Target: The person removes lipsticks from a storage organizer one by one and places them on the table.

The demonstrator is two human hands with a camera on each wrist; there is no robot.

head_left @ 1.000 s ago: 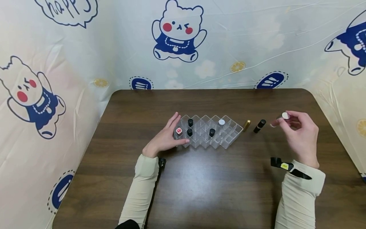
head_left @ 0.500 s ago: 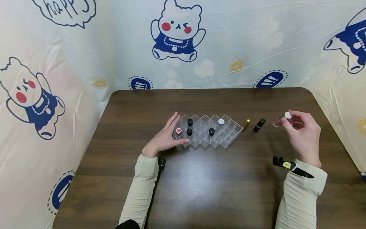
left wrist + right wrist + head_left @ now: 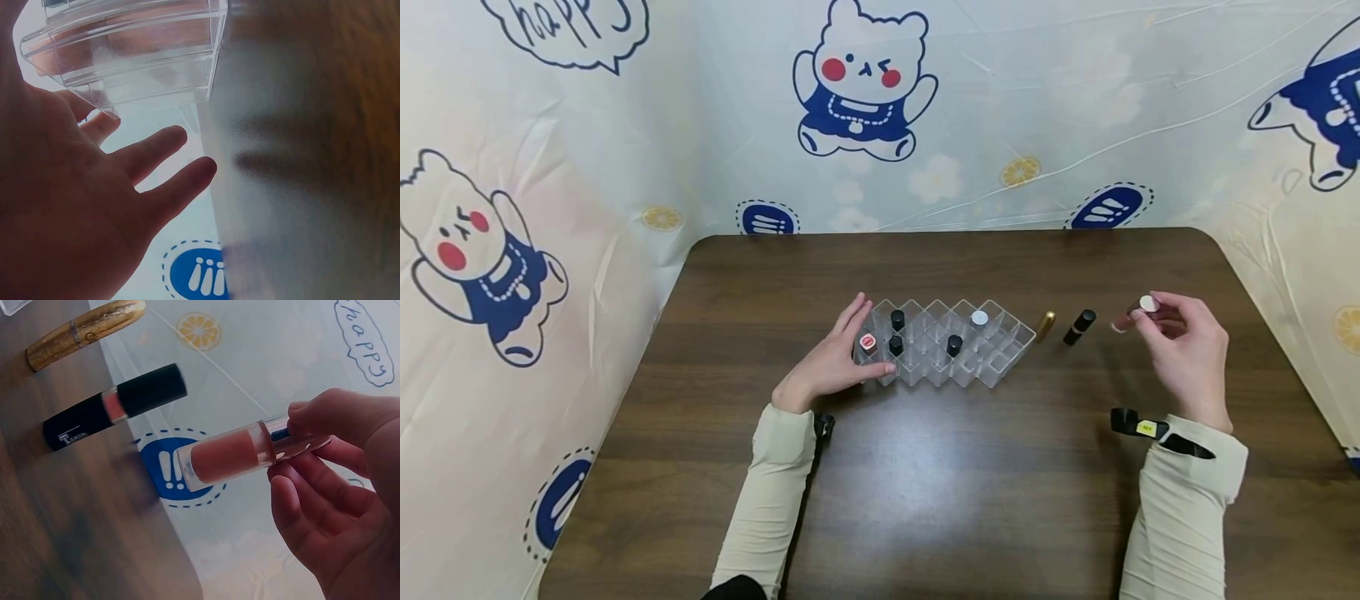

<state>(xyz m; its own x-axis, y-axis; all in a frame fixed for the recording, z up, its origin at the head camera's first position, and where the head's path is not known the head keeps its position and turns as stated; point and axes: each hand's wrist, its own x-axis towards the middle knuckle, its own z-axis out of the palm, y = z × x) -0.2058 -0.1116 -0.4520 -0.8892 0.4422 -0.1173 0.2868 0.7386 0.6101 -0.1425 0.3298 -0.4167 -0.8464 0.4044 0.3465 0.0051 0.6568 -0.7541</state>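
Note:
At the left end of a clear lipstick organizer (image 3: pixel 913 372) rests my left hand (image 3: pixel 827 363), thumb along the front side and straight fingers around the end. In the left wrist view two of its fingers (image 3: pixel 181 187) stretch out free below the clear plastic wall (image 3: pixel 144 72). Farther right, my right hand (image 3: pixel 1189 360) pinches a lip gloss tube (image 3: pixel 226 456) by its shiny cap, the clear pink body pointing left. A black lip gloss tube (image 3: pixel 1079 327) stands just left of that hand. Between it and the organizer is a gold lipstick (image 3: pixel 1046 325).
Several tubes stand in the organizer's cells, among them a white-capped one (image 3: pixel 979 318), a black-capped one (image 3: pixel 954 345) and one with a red-and-white top (image 3: pixel 868 343). The brown table (image 3: pixel 925 483) meets a printed curtain (image 3: pixel 970 108) at its back edge.
My right hand shifts slightly right, then back left, and the pinched lip gloss tube tilts a little. My left hand and the organizer stay in place.

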